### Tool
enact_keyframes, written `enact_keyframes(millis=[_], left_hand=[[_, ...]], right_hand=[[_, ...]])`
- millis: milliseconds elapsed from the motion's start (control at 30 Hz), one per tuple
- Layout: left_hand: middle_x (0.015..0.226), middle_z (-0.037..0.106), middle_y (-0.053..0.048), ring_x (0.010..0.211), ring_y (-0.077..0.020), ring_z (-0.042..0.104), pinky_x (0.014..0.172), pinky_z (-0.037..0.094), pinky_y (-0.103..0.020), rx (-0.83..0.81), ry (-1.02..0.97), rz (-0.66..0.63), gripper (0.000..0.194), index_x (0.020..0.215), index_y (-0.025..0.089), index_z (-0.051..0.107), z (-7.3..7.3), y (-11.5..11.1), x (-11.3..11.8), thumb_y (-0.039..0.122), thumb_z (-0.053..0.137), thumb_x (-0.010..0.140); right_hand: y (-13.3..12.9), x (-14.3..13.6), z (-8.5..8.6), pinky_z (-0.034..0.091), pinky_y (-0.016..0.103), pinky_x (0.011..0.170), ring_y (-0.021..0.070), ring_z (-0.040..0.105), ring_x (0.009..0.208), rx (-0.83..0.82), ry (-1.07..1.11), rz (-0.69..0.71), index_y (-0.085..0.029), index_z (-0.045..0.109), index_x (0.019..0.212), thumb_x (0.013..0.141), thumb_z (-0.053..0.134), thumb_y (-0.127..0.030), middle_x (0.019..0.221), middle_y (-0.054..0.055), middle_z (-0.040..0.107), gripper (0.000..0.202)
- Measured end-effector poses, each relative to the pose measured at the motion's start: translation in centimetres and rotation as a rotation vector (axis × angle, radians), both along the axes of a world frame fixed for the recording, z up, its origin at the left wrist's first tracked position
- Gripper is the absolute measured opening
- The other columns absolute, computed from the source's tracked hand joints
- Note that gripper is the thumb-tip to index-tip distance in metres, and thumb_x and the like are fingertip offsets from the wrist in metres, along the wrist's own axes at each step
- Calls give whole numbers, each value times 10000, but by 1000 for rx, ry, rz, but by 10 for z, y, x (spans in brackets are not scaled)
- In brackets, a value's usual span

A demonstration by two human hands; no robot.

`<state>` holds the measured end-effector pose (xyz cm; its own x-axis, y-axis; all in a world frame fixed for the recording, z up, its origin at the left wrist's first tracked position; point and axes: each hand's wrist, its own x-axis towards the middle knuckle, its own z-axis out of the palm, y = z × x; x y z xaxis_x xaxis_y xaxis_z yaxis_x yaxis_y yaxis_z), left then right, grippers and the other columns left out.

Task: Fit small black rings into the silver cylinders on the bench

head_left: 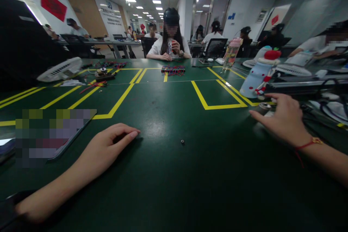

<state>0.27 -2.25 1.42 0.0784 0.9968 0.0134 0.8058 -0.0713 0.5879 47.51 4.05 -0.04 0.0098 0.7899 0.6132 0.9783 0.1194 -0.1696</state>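
Note:
My left hand [112, 139] rests on the green table at the left, its thumb and fingertips drawn together with nothing visible between them. To the right of those fingertips a small dark ring-shaped metal piece [182, 141] lies by itself on the tabletop. My right hand [285, 117], with a red cord at the wrist, is at the right beside a short silver metal cylinder [264, 106]. Its thumb and index finger are spread apart around the near side of that cylinder. Part of the cylinder is hidden behind the hand, and whether the fingers touch it is unclear.
A light-blue bottle [251, 79] with a red top and a clear pink-lidded bottle [232, 53] stand at the right. Cables [326, 105] lie beyond my right hand. A blurred flat packet [54, 130] is at left. Across the table, a person [170, 43] sits behind bundled wires [173, 70].

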Motion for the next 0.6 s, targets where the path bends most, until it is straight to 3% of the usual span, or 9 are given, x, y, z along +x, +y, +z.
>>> enact_keyframes(millis=[67,100,200,267,333,433,533,600], left_hand=[[1031,706,-35,972,-243,633,850,473,-349,0,0,-2,325,956,237,684,0,0,0,488,494,877],[1030,706,-36,971,-244,633,850,474,-351,0,1,-6,326,954,239,686,-1,0,-1,489,492,877],[1045,702,-32,987,-248,625,869,470,-362,-1,8,-28,324,957,250,692,-1,-1,-3,489,489,877],[1052,699,-28,998,-249,621,880,468,-364,-5,11,-37,323,961,253,694,0,0,-4,490,492,875],[1057,695,-31,1006,-247,618,888,466,-362,-8,12,-42,325,965,248,691,0,0,-5,487,488,881],[1054,689,-33,1012,-244,612,903,457,-361,-1,5,-49,316,956,244,690,0,1,-5,478,490,886],[1049,687,-28,1009,-245,612,903,456,-362,-4,-2,-54,310,948,249,693,0,0,-4,482,498,883],[1049,686,-27,1007,-247,615,901,458,-367,-13,-5,-54,316,948,249,692,-1,0,-2,487,495,884]], right_hand=[[-9,-39,5,311,516,1002,353,418,1231,56,-111,115,-173,512,1247,704,653,-511,1307,184,491,655],[-15,-63,7,306,511,1013,330,421,1234,12,-116,247,-200,537,1228,724,640,-513,1318,152,492,603],[-29,-133,5,314,511,1012,289,412,1256,-289,-70,615,-281,594,1200,770,601,-548,1374,78,470,506],[-34,-168,1,327,522,983,291,408,1253,-415,-12,724,-316,643,1139,773,597,-561,1377,50,476,443],[-34,-185,-1,338,520,960,276,439,1216,-475,43,757,-317,699,991,801,586,-521,1307,30,537,301],[-26,-172,5,352,490,960,236,497,1148,-437,97,717,-277,701,869,839,565,-443,1197,25,601,217],[-13,-120,20,374,449,961,225,533,1102,-266,82,573,-249,694,903,832,571,-439,1151,44,625,237],[-5,-77,28,380,423,955,225,551,1072,-143,27,391,-226,699,896,821,575,-441,1104,53,648,259]])
